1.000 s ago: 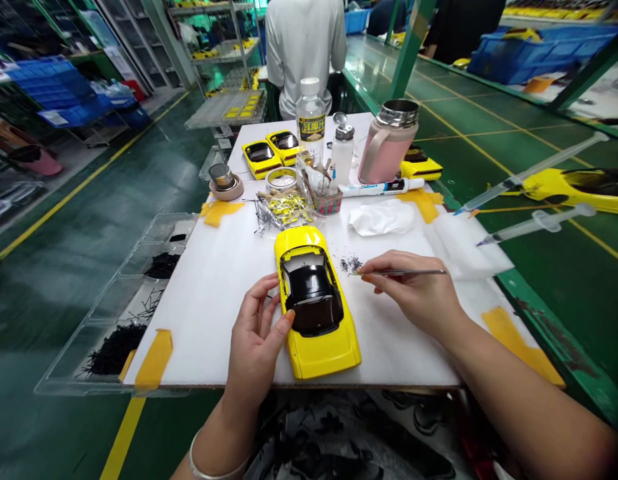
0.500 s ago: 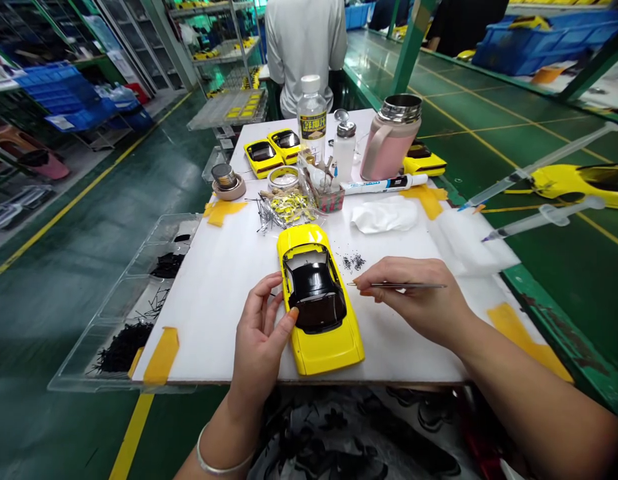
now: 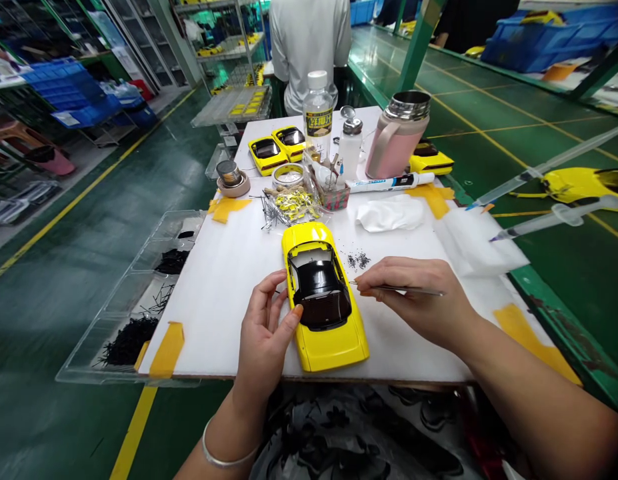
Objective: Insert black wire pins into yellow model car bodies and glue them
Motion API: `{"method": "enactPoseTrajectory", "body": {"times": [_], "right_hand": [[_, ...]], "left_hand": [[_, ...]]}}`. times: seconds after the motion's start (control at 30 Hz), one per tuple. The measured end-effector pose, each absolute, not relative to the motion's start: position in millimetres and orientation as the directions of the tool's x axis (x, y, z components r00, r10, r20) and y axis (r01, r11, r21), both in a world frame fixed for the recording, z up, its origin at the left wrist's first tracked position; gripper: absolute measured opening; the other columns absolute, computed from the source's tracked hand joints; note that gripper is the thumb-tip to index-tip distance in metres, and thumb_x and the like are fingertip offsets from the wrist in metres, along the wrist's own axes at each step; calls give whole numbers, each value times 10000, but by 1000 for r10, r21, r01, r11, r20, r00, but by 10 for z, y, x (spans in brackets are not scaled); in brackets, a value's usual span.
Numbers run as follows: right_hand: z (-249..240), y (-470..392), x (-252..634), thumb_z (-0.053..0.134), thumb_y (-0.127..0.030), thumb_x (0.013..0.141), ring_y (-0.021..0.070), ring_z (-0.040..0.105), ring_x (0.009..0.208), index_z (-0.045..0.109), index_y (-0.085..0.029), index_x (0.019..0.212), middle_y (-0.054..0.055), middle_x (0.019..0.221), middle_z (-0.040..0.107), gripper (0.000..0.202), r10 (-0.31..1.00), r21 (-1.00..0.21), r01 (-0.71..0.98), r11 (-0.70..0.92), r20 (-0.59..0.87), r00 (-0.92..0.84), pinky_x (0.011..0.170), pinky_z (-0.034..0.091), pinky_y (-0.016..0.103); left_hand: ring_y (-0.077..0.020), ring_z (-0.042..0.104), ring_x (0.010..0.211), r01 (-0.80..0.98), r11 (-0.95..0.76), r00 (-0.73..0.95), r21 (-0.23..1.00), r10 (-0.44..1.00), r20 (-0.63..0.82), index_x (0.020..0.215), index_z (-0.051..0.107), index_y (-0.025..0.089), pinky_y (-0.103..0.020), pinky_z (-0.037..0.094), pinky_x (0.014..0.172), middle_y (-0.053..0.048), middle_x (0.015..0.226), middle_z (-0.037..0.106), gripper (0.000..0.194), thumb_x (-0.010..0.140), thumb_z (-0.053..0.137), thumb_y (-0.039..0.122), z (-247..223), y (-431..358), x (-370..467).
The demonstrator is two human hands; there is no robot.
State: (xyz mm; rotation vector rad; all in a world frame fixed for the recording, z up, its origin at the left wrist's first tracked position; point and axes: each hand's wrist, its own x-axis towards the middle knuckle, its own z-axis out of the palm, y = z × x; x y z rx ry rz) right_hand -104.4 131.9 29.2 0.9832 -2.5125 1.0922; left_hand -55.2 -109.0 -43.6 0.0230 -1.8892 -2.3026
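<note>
My left hand (image 3: 269, 327) grips the left side of a yellow toy car body (image 3: 336, 347), thumb on the edge by its dark rear window. The car lies on the white work board (image 3: 213, 320), its black roof facing up. On the car's right, my right hand (image 3: 413, 287) pinches slim metal tweezers (image 3: 409, 289). Their tip points at the car's side, very close to it; whether it touches, I cannot tell. A scatter of tiny black parts (image 3: 359, 259) lies just beyond the tweezers. Whatever the tip may hold is too small to make out.
Behind the car lie a bag of small yellow parts (image 3: 293, 203), a marker (image 3: 389, 183) and a crumpled tissue (image 3: 391, 213). A clear bottle (image 3: 317, 113) and a pink flask (image 3: 399, 137) stand farther back. Syringes (image 3: 553, 217) rest at right; a tray (image 3: 93, 343) of black parts sits left.
The tweezers have tilted slightly, their rear end lower, with the tip by the car's right side. The whole view has shifted a little. My left hand keeps its hold on the car body.
</note>
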Motion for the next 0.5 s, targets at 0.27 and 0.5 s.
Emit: {"method": "enactPoseTrajectory", "body": {"times": [0.27,0.5], "right_hand": [[319,1304,-1059,679,-12,895,110,699,758,755,-156,902,22,876,761,163,-531,-529,-691,493,446,-721,696,544,204],[335,1400,-1019,673,-124,921,104,705,767,767,-181,914,4,872,764,110,-329,-620,-538,571,427,-842,674,536,189]], "left_hand": [[-212,561,1385,115,-189,-988,975,-121,93,1288,636,282,-327,458,1189,-49,1419,612,410,901,771,275,-437,-1104,-546],[-214,555,1393,109,-180,-989,978,-121,88,1289,636,285,-335,443,1205,-48,1422,613,416,896,774,282,-438,-1103,-543]]}}
